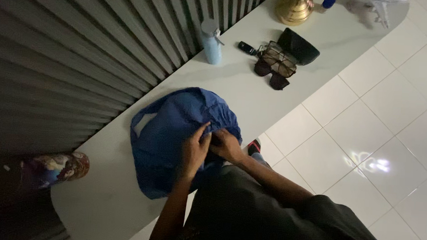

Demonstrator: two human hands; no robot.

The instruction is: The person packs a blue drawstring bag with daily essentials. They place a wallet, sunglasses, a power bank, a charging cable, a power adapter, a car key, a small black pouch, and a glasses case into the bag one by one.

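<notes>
A blue cloth bag (174,127) with a loop handle lies crumpled on a long white counter (254,93). My left hand (196,150) pinches the bag's gathered edge near its right side. My right hand (226,145) grips the same bunch of fabric, touching the left hand. Both arms reach in from the lower middle of the view over my dark shirt.
Farther along the counter stand a pale blue bottle (211,43), a small dark key fob (247,48), two pairs of glasses (276,66), a black case (299,45), a brass base (294,7) and a toy plane (377,7). A painted vase (50,169) sits at left. Ribbed wall behind; white tiled floor at right.
</notes>
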